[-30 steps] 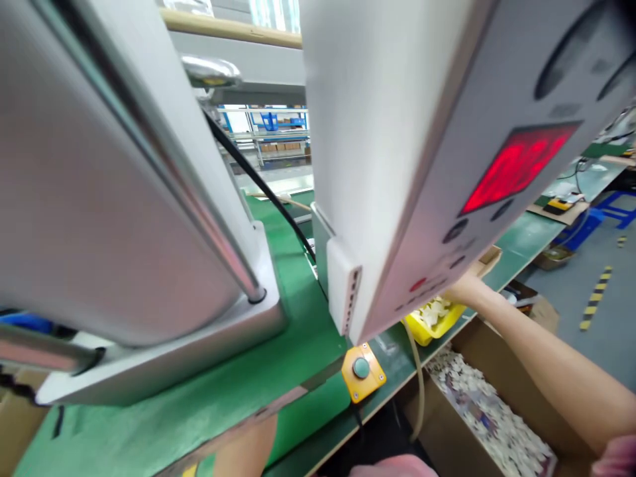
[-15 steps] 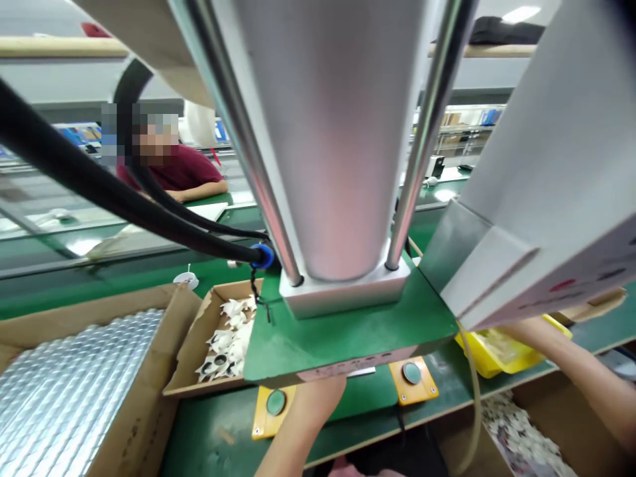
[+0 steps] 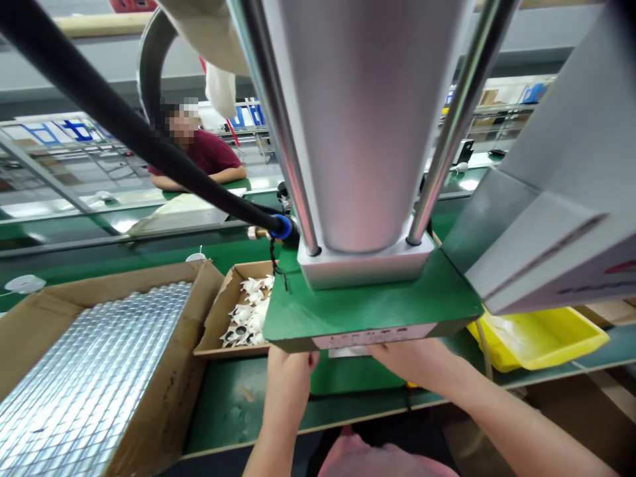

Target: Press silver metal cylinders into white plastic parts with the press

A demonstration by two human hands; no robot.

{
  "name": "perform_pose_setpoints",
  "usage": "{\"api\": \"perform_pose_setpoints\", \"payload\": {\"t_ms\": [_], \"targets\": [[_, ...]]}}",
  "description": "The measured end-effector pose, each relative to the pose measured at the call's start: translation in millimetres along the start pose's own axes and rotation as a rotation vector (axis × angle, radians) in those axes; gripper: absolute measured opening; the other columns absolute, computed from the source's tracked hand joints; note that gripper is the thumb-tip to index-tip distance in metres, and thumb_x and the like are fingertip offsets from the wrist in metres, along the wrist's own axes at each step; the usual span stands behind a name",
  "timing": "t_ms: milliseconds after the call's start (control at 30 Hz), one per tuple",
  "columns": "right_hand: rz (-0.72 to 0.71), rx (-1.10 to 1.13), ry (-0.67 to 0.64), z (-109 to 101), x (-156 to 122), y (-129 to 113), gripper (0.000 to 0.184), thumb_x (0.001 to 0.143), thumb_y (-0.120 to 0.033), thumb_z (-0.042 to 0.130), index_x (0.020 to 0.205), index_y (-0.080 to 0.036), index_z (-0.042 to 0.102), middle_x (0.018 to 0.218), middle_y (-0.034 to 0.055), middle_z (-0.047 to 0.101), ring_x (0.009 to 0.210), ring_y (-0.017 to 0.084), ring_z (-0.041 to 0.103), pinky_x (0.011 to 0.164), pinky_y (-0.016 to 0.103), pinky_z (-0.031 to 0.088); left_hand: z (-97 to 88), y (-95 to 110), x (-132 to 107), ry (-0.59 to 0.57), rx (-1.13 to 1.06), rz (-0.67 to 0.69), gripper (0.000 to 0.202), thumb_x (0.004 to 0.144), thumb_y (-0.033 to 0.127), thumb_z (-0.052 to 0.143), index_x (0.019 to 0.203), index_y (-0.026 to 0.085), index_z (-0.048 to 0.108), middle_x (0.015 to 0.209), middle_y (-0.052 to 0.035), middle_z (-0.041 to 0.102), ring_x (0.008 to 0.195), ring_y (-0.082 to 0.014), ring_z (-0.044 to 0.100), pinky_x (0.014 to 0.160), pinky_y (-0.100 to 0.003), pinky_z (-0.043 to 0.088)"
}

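A press with a grey cylinder [image 3: 368, 146] and two steel rods stands over a green plate [image 3: 368, 305]. My left hand [image 3: 291, 371] is at the plate's front left edge, looking curled closed. Its fingertips are partly hidden, and I cannot make out anything in it. My right hand [image 3: 407, 358] reaches in from the right beneath the plate's front edge, its fingers mostly covered. Between the hands, a pale flat strip [image 3: 348, 352] shows below the plate, above a green base [image 3: 358, 377].
At left, a carton [image 3: 159, 391] holds shiny silver rows. A smaller cardboard box [image 3: 213, 331] contains white parts. The yellow bin [image 3: 561, 338] sits at right, below a grey-white box-shaped housing [image 3: 551, 218]. A black hose [image 3: 199, 172] crosses the left. Across the bench sits a person in a maroon top [image 3: 213, 154].
My right hand has come from the yellow bin to the press. My left hand has drawn back to the plate's left front edge. The camera view has shifted.
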State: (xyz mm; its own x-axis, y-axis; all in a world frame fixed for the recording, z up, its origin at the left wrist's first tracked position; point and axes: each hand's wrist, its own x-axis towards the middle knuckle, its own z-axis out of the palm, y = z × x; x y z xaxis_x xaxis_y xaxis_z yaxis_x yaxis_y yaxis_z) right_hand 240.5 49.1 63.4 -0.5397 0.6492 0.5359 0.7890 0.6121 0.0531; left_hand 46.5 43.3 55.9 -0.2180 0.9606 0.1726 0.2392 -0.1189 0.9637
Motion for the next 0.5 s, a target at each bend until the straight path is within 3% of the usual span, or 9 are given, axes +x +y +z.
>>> {"api": "perform_pose_setpoints", "payload": {"t_ms": [167,333,500], "targets": [[-0.196,-0.314,-0.009,8.3,5.9,-9.8,0.036,0.083,-0.009,0.044,0.117,-0.012,0.058,0.107,0.0136,0.065,0.094,0.028,0.061,0.081,0.041,0.051,-9.8,-2.7,-7.5,0.134,-0.288,-0.159,0.006,0.073,0.028,0.057,0.077,0.024,0.059,0.043,0.0072,0.038,0.035,-0.0086,0.029,0.035,-0.021,0.023],[-0.155,-0.189,-0.079,4.5,1.2,-8.6,0.044,0.084,-0.007,0.044,0.126,-0.015,0.052,0.113,0.0113,0.063,0.101,0.027,0.06,0.085,0.039,0.051,-9.0,-14.3,-9.8,0.104,-0.379,-0.245,0.013,0.072,0.03,0.061,0.081,0.021,0.059,0.05,0.0072,0.042,0.035,-0.0055,0.026,0.035,-0.02,0.021],[-0.088,-0.138,-0.102,21.4,-9.9,-11.0,0.036,0.087,-0.012,0.044,0.119,-0.022,0.057,0.099,0.0082,0.068,0.086,0.024,0.063,0.076,0.038,0.051,-9.6,-21.2,-15.0,0.06,-0.381,-0.285,0.017,0.074,0.031,0.061,0.086,0.019,0.058,0.061,0.005,0.051,0.039,-0.004,0.03,0.037,-0.018,0.022]]}}
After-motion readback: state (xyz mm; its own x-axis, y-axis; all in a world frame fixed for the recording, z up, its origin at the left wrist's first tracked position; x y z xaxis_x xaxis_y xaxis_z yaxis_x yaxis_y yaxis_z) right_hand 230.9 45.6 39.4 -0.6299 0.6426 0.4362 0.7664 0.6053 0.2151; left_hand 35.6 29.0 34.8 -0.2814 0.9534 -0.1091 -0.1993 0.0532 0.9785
